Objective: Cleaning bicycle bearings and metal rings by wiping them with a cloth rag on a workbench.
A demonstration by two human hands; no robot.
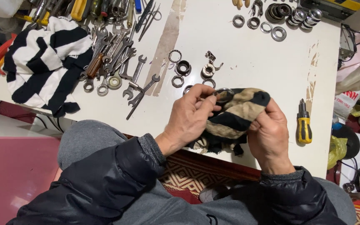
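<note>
- Left hand (188, 118): thumb and fingertips pressed onto a small round metal ring (223, 95), pinching it against the cloth at the hand's 2 o'clock.
- Right hand (268, 135): fingers curled, grip closed around a soiled black-and-tan striped rag (234, 118), which bunches between both hands and drapes over the near edge of the worktop.
- The ring sits on the upper fold of the rag, partly covered by it; whether it is a bearing race or a plain ring cannot be told.
- White worktop (255, 66): stained with a brownish streak running from 12 o'clock down toward its middle.
- At 12 o'clock of the ring, just beyond it: a cluster of small metal rings and bearing parts (184, 68), lying loose.
- At 10 o'clock: a heap of steel open-ended spanners (119, 62), overlapping.
- Far at 9 to 10 o'clock: a black-and-white striped cloth (42, 62), crumpled.
- At 3 o'clock of the right hand, near it: a yellow-and-black-handled screwdriver (303, 123), lying flat, apart from the hand.
- At 1 o'clock, far edge: more shiny metal rings (280, 18), grouped.
</note>
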